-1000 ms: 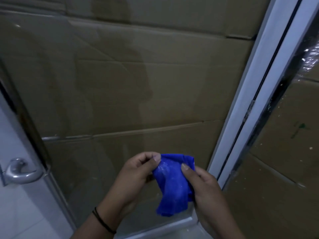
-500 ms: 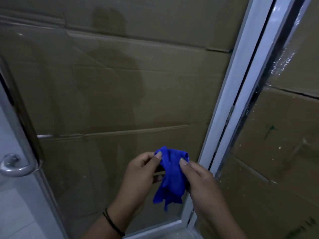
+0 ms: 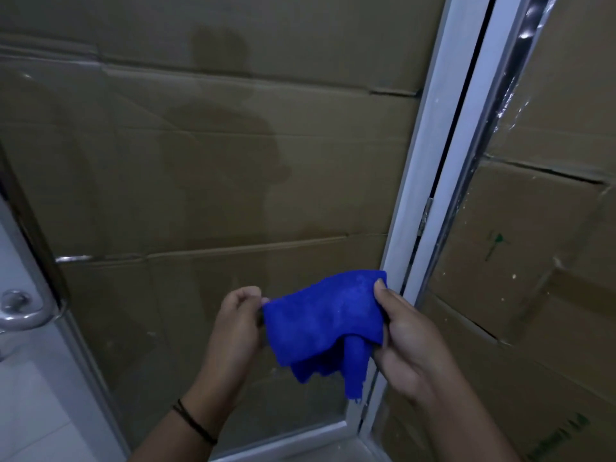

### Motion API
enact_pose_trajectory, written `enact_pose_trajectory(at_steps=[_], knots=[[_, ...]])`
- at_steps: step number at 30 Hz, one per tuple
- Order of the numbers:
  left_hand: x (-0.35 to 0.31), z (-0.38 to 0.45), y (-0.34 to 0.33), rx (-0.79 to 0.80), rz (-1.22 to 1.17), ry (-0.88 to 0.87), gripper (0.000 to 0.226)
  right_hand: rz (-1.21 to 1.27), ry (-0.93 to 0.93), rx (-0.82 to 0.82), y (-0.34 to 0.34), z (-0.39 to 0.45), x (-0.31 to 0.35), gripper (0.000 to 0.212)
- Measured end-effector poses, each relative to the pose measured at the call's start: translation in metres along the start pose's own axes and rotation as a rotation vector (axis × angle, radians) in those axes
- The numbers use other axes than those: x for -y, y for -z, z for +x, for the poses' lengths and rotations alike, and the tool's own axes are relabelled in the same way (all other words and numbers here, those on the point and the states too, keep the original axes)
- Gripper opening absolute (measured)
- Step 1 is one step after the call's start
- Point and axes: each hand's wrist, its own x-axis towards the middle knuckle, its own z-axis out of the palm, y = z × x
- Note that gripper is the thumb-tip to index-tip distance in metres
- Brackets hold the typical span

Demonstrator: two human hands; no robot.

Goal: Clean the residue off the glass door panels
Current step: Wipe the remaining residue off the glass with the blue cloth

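A blue cloth [image 3: 325, 323] is stretched between my two hands in front of the glass door panel [image 3: 200, 181]. My left hand [image 3: 238, 328] pinches the cloth's left corner with curled fingers. My right hand [image 3: 405, 331] grips its right edge, thumb on top near the white frame [image 3: 423, 155]. The cloth's lower part hangs loose. A second glass panel [image 3: 533, 261] stands to the right of the frame. Brown cardboard shows behind both panels.
A silver door handle [image 3: 20, 311] sticks out at the left edge. The white bottom rail [image 3: 300, 435] of the panel runs below my hands. A dark gap with a hinge [image 3: 425, 215] separates the two panels.
The cloth was bunched between my hands and is now pulled out wide. My left hand shifted left and my right hand shifted right toward the frame.
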Motion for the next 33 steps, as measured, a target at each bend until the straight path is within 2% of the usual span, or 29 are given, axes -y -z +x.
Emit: enact_pose_trajectory(at_steps=[2, 4, 6, 10, 14, 16, 17, 20, 23, 25, 29, 33], knots=[[0.009, -0.011, -0.005, -0.036, 0.241, -0.268, 0.006, 0.036, -0.017, 0.011, -0.003, 0.003, 0.001, 0.032], [0.019, -0.026, -0.013, 0.152, 0.348, -0.422, 0.016, 0.037, -0.026, 0.008, -0.006, 0.006, 0.001, 0.03], [0.027, -0.034, -0.02, 0.285, 0.414, -0.503, 0.035, 0.033, -0.032, 0.006, -0.006, 0.007, 0.001, 0.03], [0.032, -0.032, -0.027, 0.256, 0.407, -0.538, 0.042, 0.017, -0.022, 0.057, -0.001, 0.008, 0.003, 0.034], [0.028, -0.027, -0.032, 0.121, 0.367, -0.454, 0.021, -0.065, 0.0, 0.205, 0.004, 0.005, 0.001, 0.042], [0.022, -0.028, -0.034, 0.128, 0.269, -0.358, 0.004, -0.176, 0.018, 0.284, 0.004, 0.001, -0.003, 0.039], [0.018, -0.029, -0.035, 0.156, 0.2, -0.293, 0.008, -0.214, 0.025, 0.304, 0.004, 0.0, -0.006, 0.036], [0.013, -0.029, -0.034, 0.243, 0.077, -0.123, 0.031, -0.308, 0.093, 0.229, 0.004, 0.0, -0.018, 0.028], [0.013, -0.027, -0.032, 0.269, 0.034, -0.007, 0.038, -0.451, 0.195, 0.076, 0.002, 0.0, -0.024, 0.004], [0.012, -0.024, -0.029, 0.249, -0.014, 0.053, 0.037, -0.483, 0.198, 0.032, 0.003, 0.004, -0.027, 0.013], [0.007, -0.017, -0.022, 0.257, -0.111, 0.13, 0.022, -0.304, 0.116, 0.031, 0.003, 0.008, -0.027, 0.014], [0.002, -0.009, -0.017, 0.208, -0.126, 0.083, 0.024, -0.179, 0.077, -0.009, 0.006, 0.012, -0.026, 0.016]])
